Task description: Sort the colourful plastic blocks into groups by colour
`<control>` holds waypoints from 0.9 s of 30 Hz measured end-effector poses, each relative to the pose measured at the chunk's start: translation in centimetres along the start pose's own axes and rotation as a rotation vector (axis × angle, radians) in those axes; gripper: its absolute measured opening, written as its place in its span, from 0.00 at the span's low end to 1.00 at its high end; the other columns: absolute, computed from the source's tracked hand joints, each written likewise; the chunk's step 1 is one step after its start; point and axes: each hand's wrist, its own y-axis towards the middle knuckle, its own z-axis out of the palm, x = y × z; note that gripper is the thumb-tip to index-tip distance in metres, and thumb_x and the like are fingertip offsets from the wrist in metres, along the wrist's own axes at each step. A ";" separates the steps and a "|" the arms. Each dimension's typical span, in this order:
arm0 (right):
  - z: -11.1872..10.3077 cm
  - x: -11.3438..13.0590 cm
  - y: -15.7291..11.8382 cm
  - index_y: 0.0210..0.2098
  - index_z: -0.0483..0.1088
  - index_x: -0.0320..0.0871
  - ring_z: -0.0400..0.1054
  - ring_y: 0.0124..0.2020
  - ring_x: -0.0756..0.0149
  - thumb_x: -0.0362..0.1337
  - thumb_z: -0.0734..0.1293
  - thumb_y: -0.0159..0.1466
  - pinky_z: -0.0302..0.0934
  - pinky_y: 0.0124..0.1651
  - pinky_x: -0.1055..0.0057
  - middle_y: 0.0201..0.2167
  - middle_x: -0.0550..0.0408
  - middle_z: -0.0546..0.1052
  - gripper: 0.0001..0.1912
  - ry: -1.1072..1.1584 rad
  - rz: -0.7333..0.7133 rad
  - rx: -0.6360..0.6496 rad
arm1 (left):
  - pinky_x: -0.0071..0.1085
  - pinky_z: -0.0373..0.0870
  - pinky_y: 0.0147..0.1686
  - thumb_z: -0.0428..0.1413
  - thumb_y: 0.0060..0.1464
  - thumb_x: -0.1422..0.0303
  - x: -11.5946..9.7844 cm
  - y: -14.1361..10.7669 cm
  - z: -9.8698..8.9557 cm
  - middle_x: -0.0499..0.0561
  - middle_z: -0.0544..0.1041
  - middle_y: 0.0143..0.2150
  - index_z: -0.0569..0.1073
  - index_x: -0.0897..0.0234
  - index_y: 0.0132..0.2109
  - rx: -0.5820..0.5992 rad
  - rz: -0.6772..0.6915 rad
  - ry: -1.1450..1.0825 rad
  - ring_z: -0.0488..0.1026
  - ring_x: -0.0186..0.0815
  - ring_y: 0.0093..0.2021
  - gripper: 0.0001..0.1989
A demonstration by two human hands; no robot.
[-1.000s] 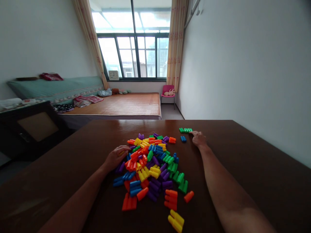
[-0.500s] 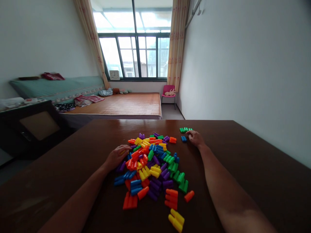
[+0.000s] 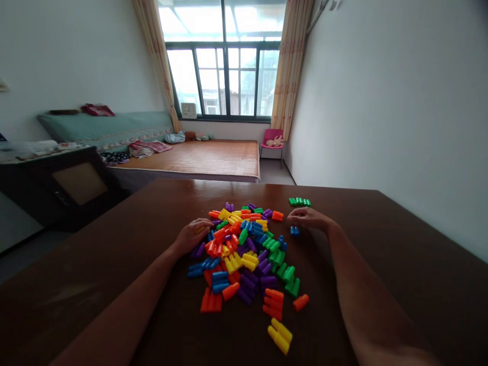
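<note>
A heap of plastic pieces in red, yellow, blue, green and purple lies on the brown table (image 3: 114, 239). At its left edge rests my left hand (image 3: 193, 235), fingers curled around a small yellow piece (image 3: 200, 230). To the right of the heap, my right hand (image 3: 308, 217) hovers low with its fingers drawn together; whether anything is between the fingertips is too small to tell. Just below that hand lies a blue piece (image 3: 295, 231), and beyond it a row of green pieces (image 3: 300, 202). An orange piece (image 3: 277, 216) sits left of the fingertips.
Nearest me on the table are a yellow piece (image 3: 280, 335) and a single orange piece (image 3: 301, 303). Past the table stand a bed (image 3: 213, 155), a pink chair (image 3: 272, 138) and, at the left, a dark cabinet (image 3: 80, 183).
The view has shifted a little. My right hand has moved left and nearer, away from the green row, to beside the blue piece. My left hand stays by the heap.
</note>
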 end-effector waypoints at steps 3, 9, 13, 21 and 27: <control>1.9 2.8 1.2 0.39 0.76 0.40 0.68 0.33 0.66 0.50 0.65 0.59 0.62 0.38 0.70 0.33 0.52 0.77 0.21 -0.068 -0.146 -0.134 | 0.36 0.67 0.54 0.50 0.59 0.58 -0.2 0.0 0.0 0.52 0.77 0.48 0.78 0.59 0.44 -0.002 -0.003 0.002 0.72 0.40 0.50 0.16; 6.8 7.3 2.8 0.40 0.76 0.41 0.68 0.33 0.68 0.40 0.65 0.60 0.62 0.39 0.72 0.35 0.53 0.78 0.13 -0.193 -0.303 -0.067 | 0.38 0.68 0.53 0.51 0.57 0.57 -1.1 -0.1 -0.2 0.53 0.77 0.48 0.78 0.60 0.43 -0.027 -0.025 0.010 0.73 0.41 0.49 0.16; 6.9 8.3 2.4 0.38 0.76 0.41 0.68 0.33 0.68 0.42 0.65 0.60 0.62 0.37 0.73 0.34 0.54 0.78 0.13 -0.153 -0.319 -0.017 | 0.38 0.68 0.53 0.51 0.57 0.57 -1.3 -0.1 -0.2 0.54 0.77 0.47 0.78 0.60 0.43 -0.022 -0.029 0.009 0.73 0.41 0.49 0.17; 3.7 9.2 -0.2 0.37 0.77 0.43 0.70 0.31 0.66 0.47 0.76 0.44 0.61 0.33 0.75 0.31 0.56 0.78 0.23 -0.178 -0.171 0.420 | 0.38 0.68 0.54 0.51 0.57 0.56 -1.1 0.0 -0.2 0.54 0.77 0.47 0.78 0.60 0.43 -0.012 -0.017 -0.009 0.73 0.41 0.50 0.17; 4.6 10.3 -0.5 0.22 0.72 0.42 0.59 0.22 0.74 0.47 0.76 0.45 0.55 0.26 0.76 0.19 0.61 0.69 0.16 -0.408 -0.263 0.451 | 0.38 0.68 0.54 0.50 0.58 0.57 -0.3 0.1 0.0 0.54 0.77 0.48 0.78 0.60 0.44 -0.009 -0.004 0.000 0.73 0.41 0.49 0.17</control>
